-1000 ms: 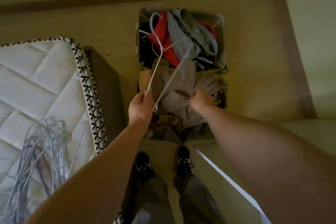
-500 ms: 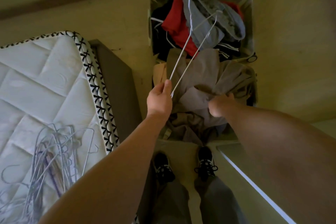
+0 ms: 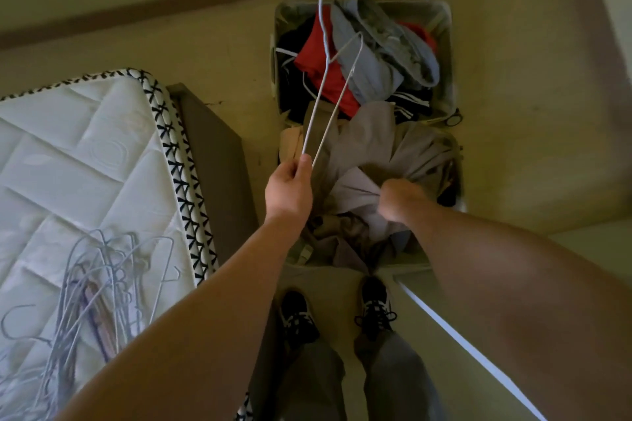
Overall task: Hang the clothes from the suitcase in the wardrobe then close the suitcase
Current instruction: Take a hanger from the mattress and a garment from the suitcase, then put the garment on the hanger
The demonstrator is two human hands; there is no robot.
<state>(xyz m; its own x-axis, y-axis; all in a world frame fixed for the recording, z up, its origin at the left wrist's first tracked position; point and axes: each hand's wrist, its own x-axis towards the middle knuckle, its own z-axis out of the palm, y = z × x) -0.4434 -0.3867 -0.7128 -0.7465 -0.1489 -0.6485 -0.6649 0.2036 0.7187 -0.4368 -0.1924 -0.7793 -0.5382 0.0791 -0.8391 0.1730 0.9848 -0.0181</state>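
In the right hand [image 3: 400,198], fisted, the soft grey-beige cloth garment [image 3: 376,147] bunches limply; take its shoulders. The left hand [image 3: 290,186] pinches a white wire hanger [image 3: 317,102].

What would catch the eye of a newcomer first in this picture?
The open suitcase on the floor, heaped with clothes, with a red garment in its far half. Above it the left hand holds a wire hanger, while the right hand grips a pale garment in the near half. A tangle of hangers lies on the mattress at left.
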